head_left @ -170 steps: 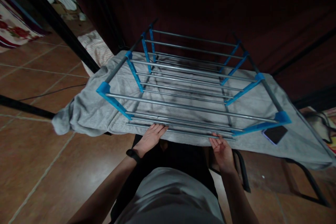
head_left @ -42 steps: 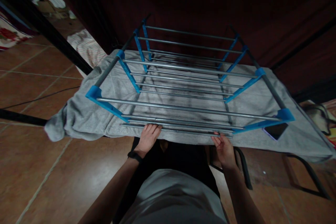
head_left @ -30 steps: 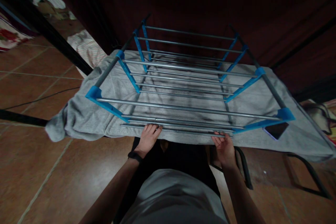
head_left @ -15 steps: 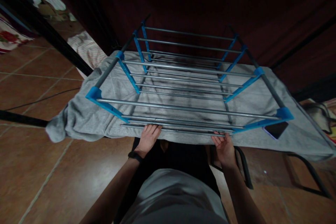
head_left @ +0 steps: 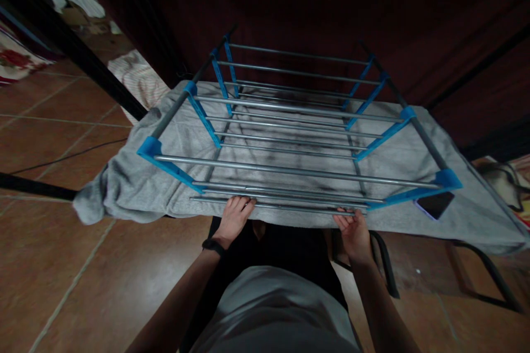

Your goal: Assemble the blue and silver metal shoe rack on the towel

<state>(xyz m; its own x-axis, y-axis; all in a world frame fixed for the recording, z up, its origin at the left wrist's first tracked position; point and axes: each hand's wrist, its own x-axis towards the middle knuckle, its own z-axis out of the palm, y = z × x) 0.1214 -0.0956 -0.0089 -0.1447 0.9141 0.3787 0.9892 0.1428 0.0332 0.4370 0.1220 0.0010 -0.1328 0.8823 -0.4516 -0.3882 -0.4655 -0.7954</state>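
Observation:
A rack of grey metal tubes and blue plastic brackets [head_left: 448, 179], shaped like a shoe rack, lies on its side on a grey blanket [head_left: 132, 187]. Along its near edge, a loose-looking metal tube [head_left: 300, 209] runs roughly level in front of me. My left hand [head_left: 236, 217] is closed over this tube from above, left of its middle. Near the tube's right end, my right hand [head_left: 351, 230] grips it with thumb and fingers. Other tubes lie just behind, close to the lowest part of the rack. The undersides of my left fingers are hidden.
On the blanket at right, partly behind a blue bracket, lies a phone [head_left: 436, 205]. A dark red curtain [head_left: 290, 0] hangs behind the rack. Black metal bars [head_left: 91, 71] stand at the left. Below right are black curved chair legs [head_left: 385, 265] on the tiled floor [head_left: 95, 287].

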